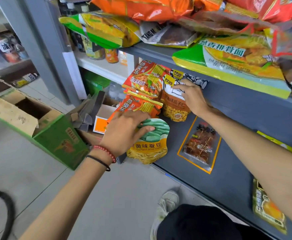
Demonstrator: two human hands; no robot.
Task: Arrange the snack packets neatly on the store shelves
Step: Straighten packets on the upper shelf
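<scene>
On the floor at the far left sits an open green carton (55, 135), well clear of the shelving. The left hand (124, 134) lies spread, palm down, at the left end of the lower shelf (232, 170), its fingers draped over the top of the broad bean pouch (150, 144) and the thumb curled against the pouch's green upper part; it presses more than it pinches. That pouch hangs partly over the shelf's front edge. Just behind the hand, two red noodle packets (145, 89) are stacked toward the back left corner of the shelf. Beside them stands the sunflower kernel pouch (174, 108), and the right hand (192, 97) rests on its top, fingers loosely spread and bent over the white label; whether the fingertips actually pinch the seam cannot be told. Further right, a flat clear packet (200, 144) of dark snacks lies alone in the middle of the shelf, and a yellow packet (268, 208) sits at the right end near the front edge. The upper shelf (159, 51) carries a loose heap of large noodle bags.

These pouches look light, soft and air-puffed, with slick film that would slide under a flat palm; the contents probably crush easily. The sealed top seam or the side edges seem the safest places to hold.
</scene>
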